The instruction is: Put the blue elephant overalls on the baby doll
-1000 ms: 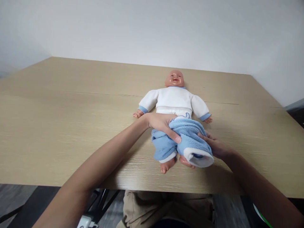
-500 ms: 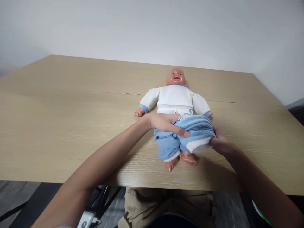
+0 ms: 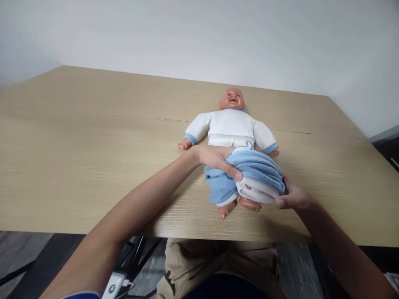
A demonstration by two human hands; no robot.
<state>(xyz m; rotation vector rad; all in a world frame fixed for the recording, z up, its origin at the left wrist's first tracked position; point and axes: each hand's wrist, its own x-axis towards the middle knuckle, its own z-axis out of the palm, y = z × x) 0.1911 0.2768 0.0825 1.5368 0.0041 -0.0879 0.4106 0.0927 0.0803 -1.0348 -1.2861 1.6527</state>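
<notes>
A baby doll (image 3: 232,123) lies on its back, head away from me, in a white top with blue cuffs and blue trousers (image 3: 221,186) with white hems. Both its feet stick out toward me. Over its lower body is a bunched blue fleecy garment (image 3: 257,166) with a white edge; whether it joins the trousers is unclear. My left hand (image 3: 220,161) grips its left side, thumb on top and fingers hidden beneath. My right hand (image 3: 292,194) closes on the right end, thumb near the white edge, other fingers partly hidden behind the cloth.
The doll lies near the front edge of a wooden table (image 3: 93,166), which has a thin seam across it. A pale wall (image 3: 187,37) stands behind. Below the edge are my legs in tan trousers (image 3: 187,265) and a white device (image 3: 112,285) with a cable.
My right hand has turned so its thumb shows at the cloth's white edge. The garment's white opening has swung toward me and shows wider. My left hand still grips it.
</notes>
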